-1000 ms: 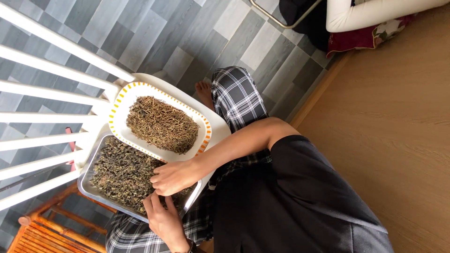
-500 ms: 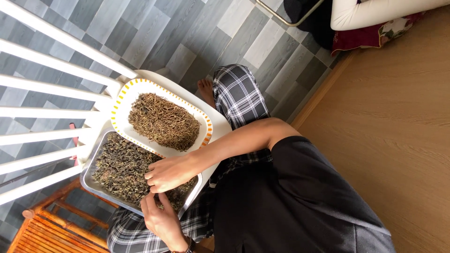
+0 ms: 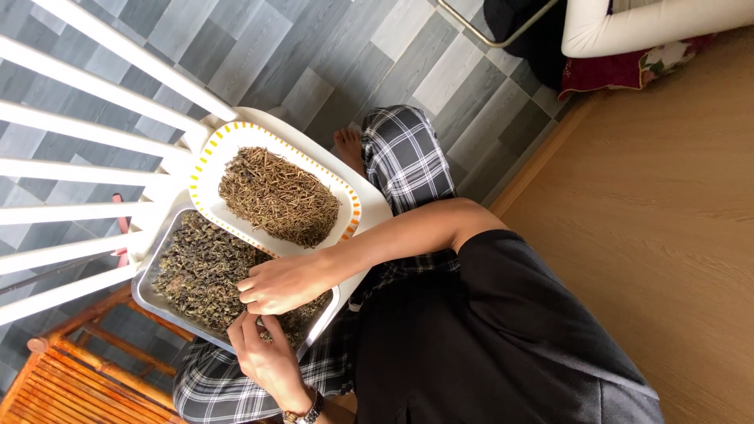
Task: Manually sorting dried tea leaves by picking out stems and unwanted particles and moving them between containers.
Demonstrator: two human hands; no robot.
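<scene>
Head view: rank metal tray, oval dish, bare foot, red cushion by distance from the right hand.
1. metal tray, directly under the right hand.
2. oval dish, just beyond the tray.
3. bare foot, past the dish's edge.
4. red cushion, top right corner.

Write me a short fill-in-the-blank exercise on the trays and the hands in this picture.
1. Both hands work over the ____ metal tray of dark dried leaves.
2. The white tray with the orange and yellow rim holds a heap of brown dried ____.
3. The wrist of the lower hand wears a ____.

Missing words: silver; stems; watch
</scene>
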